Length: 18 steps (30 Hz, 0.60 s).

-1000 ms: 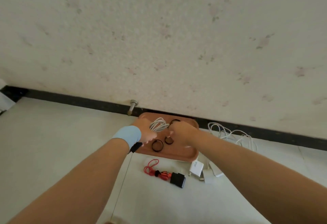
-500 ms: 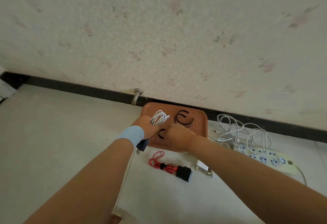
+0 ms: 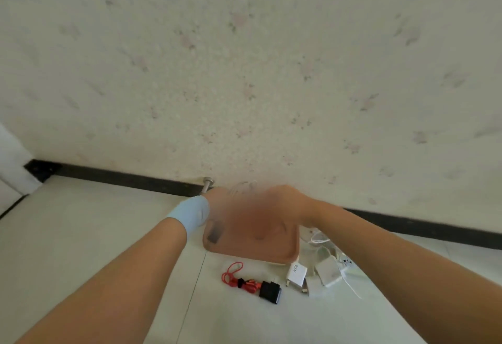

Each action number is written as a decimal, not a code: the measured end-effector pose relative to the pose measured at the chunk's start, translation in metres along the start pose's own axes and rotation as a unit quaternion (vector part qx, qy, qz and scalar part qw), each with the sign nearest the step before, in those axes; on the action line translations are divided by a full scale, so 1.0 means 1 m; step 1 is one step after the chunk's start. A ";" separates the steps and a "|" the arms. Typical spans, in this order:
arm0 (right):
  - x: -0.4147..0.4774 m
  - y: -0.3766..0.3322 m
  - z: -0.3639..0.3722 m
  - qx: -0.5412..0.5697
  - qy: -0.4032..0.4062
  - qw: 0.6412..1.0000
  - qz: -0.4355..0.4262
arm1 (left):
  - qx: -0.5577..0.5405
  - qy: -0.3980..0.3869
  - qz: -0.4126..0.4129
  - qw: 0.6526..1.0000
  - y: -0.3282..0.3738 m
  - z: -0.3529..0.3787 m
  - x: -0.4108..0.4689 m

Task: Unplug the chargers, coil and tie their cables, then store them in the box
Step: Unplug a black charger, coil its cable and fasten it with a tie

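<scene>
Left hand [image 3: 220, 203] and right hand [image 3: 281, 202] have lifted off the box [image 3: 252, 254], likely tying the white cable [image 3: 242, 187]; blur hides both grips.

Motion blur smears the left hand [image 3: 221, 203] and right hand [image 3: 279, 202] above the box [image 3: 252, 252], so no telling what the fingers grip. The white cable [image 3: 243, 186] is just faint streaks, the dark plug [image 3: 215, 235] a smudge. Both forearms [image 3: 108, 289] run off the bottom edge.

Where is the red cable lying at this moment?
In the head view the red cable lies on the floor, just nearer than the brown box, with its black charger, then a white charger, to its right.
</scene>
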State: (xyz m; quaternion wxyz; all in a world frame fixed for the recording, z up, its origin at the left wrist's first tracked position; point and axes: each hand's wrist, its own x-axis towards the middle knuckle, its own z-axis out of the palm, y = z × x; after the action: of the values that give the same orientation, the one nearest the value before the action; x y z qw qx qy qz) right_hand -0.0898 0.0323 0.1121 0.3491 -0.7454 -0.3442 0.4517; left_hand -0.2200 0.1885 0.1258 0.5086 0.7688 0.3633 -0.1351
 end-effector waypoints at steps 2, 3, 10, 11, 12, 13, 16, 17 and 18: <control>-0.023 -0.016 -0.009 -0.083 -0.013 0.996 0.013 | 0.027 0.011 0.018 0.999 0.022 0.003 -0.023; -0.034 -0.023 -0.013 -0.115 -0.019 0.993 0.019 | 0.035 0.011 0.027 0.999 0.033 0.007 -0.033; -0.116 -0.063 -0.042 -0.089 0.002 0.996 0.013 | -0.009 0.015 0.117 0.993 0.088 0.015 -0.094; -0.127 -0.067 -0.047 -0.061 0.013 0.998 0.012 | -0.035 0.022 0.131 0.990 0.094 0.014 -0.101; -0.137 -0.071 -0.053 -0.038 0.031 0.999 0.013 | -0.063 0.032 0.142 0.987 0.100 0.012 -0.107; -0.147 -0.074 -0.058 -0.024 0.061 0.998 0.014 | -0.099 0.037 0.148 0.983 0.107 0.010 -0.113; -0.173 -0.085 -0.073 0.054 0.180 0.982 0.000 | -0.200 0.005 0.163 0.966 0.127 0.008 -0.127; -0.181 -0.091 -0.077 0.096 0.214 0.972 -0.005 | -0.211 -0.014 0.171 0.962 0.133 0.010 -0.131; -0.188 -0.097 -0.082 0.130 0.240 0.962 -0.008 | -0.216 -0.033 0.180 0.959 0.138 0.013 -0.134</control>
State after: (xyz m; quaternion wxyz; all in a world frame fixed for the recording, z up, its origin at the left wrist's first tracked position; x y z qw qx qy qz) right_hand -0.1005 -0.0907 0.3028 0.5185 -0.7775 -0.1949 0.2978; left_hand -0.2157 0.0902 0.2917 0.6901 0.6886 0.2223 0.0150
